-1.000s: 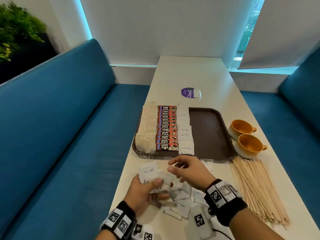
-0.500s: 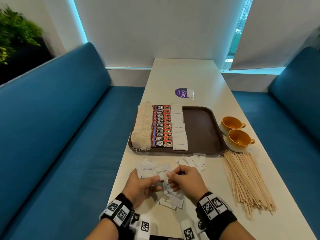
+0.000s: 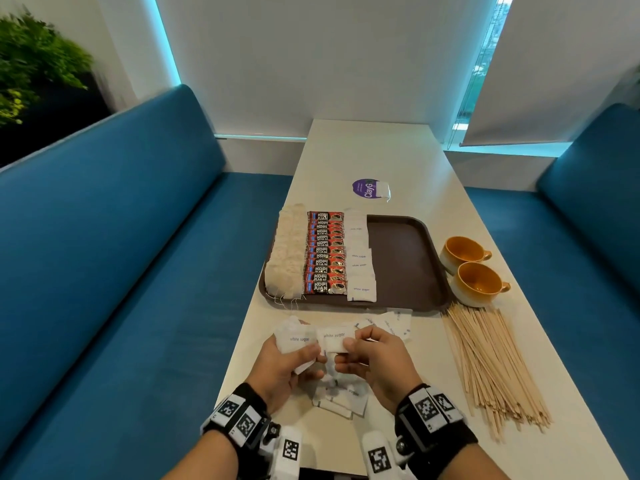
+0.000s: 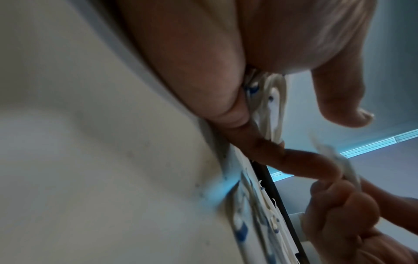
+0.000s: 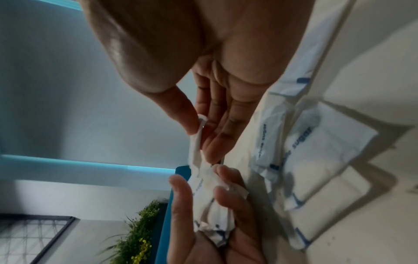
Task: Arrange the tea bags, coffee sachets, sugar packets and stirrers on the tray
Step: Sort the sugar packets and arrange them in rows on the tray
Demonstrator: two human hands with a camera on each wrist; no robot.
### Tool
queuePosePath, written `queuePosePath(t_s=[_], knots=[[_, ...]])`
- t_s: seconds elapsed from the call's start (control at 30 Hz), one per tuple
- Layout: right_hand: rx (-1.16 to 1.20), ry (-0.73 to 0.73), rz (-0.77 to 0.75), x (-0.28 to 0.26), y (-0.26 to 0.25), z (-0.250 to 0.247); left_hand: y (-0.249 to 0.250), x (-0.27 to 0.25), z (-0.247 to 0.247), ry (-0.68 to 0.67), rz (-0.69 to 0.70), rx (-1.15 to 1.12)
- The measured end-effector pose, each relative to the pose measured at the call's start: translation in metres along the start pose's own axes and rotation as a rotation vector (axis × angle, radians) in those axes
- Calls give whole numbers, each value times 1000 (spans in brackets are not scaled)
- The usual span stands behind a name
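Observation:
My left hand (image 3: 294, 358) grips a small stack of white sugar packets (image 3: 294, 337) just above the table's near end. My right hand (image 3: 367, 351) pinches one sugar packet (image 3: 334, 339) by its edge, right against that stack; the pinch also shows in the right wrist view (image 5: 196, 141). More sugar packets (image 3: 341, 396) lie loose under the hands and some (image 3: 394, 322) near the tray. The brown tray (image 3: 401, 265) holds a row of tea bags (image 3: 285, 254), a row of coffee sachets (image 3: 325, 252) and a row of sugar packets (image 3: 360, 265). Wooden stirrers (image 3: 488, 362) lie heaped on the right.
Two orange cups (image 3: 476, 271) stand right of the tray, just above the stirrers. A purple round sticker (image 3: 367, 188) with a small packet lies beyond the tray. Blue benches (image 3: 104, 254) flank the white table (image 3: 374, 150) on both sides.
My right hand came down from above the loose packets to meet the left hand and now pinches a sugar packet beside the stack. The left hand keeps its stack.

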State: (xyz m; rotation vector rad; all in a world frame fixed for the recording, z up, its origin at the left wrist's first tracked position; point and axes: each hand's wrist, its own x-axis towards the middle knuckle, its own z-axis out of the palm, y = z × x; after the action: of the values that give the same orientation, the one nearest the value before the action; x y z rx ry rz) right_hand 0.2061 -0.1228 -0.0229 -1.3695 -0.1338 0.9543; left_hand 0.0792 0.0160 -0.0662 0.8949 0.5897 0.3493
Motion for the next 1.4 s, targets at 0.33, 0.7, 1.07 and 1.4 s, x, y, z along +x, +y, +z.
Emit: queuePosePath(t_s=[0.33, 0.7, 1.07, 1.4], knots=[[-192, 69, -62, 6, 6, -4, 0, 0, -3, -58, 3, -1], [-355, -45, -161, 2, 4, -4, 1, 0, -5, -110, -7, 0], [-531, 108, -292, 33, -39, -28, 2, 3, -6, -75, -39, -115], [-631, 130, -220, 111, -73, -47, 3, 4, -7, -75, -56, -132]])
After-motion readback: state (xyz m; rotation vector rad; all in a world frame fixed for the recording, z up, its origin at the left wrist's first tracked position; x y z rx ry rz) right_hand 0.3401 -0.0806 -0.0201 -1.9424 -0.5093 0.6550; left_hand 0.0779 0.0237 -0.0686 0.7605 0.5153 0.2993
